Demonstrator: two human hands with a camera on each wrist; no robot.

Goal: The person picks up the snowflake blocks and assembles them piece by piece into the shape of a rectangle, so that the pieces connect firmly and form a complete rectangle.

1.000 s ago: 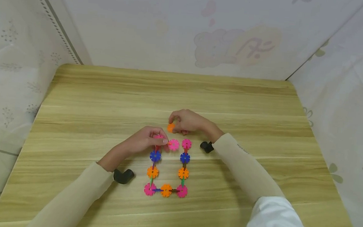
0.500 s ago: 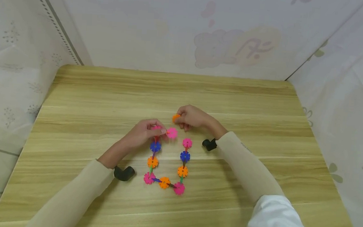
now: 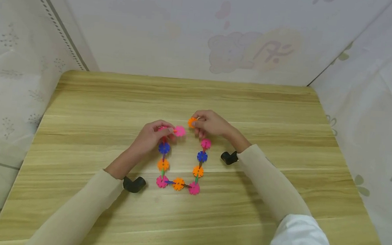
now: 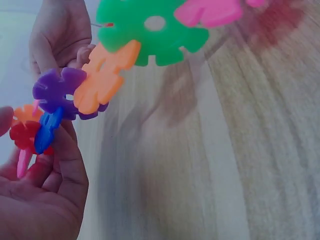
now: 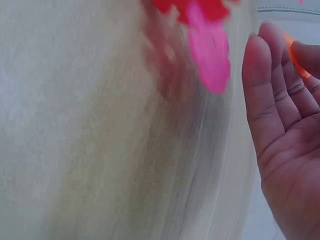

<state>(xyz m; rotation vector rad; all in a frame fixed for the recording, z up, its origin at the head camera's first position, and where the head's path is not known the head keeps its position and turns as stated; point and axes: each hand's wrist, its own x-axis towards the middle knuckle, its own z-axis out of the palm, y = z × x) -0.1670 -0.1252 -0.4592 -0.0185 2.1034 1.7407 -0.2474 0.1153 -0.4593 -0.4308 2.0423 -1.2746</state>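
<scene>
In the head view my left hand (image 3: 154,134) pinches the upper left end of a U-shaped chain of flower-shaped plastic linking discs. A pink disc (image 3: 180,131) juts rightward from those fingers. Down the left side run a blue disc (image 3: 164,148) and an orange one; pink discs sit at the lower corners. My right hand (image 3: 213,123) pinches a separate orange disc (image 3: 192,122), just beyond the jutting pink one. Under that hand is the chain's right end, a pink disc (image 3: 206,144). The left wrist view shows a red disc (image 4: 24,134) at the left fingers.
The wood-grain table (image 3: 268,112) spreads around the chain, with patterned cloth (image 3: 154,28) hanging behind it and at both sides. A black wrist camera (image 3: 134,184) shows by the left sleeve, another black wrist camera (image 3: 229,158) by the right one.
My left hand has moved away from the body and a little left, drawing the chain along. My right hand, pinching the orange disc, has moved farther away and slightly right.
</scene>
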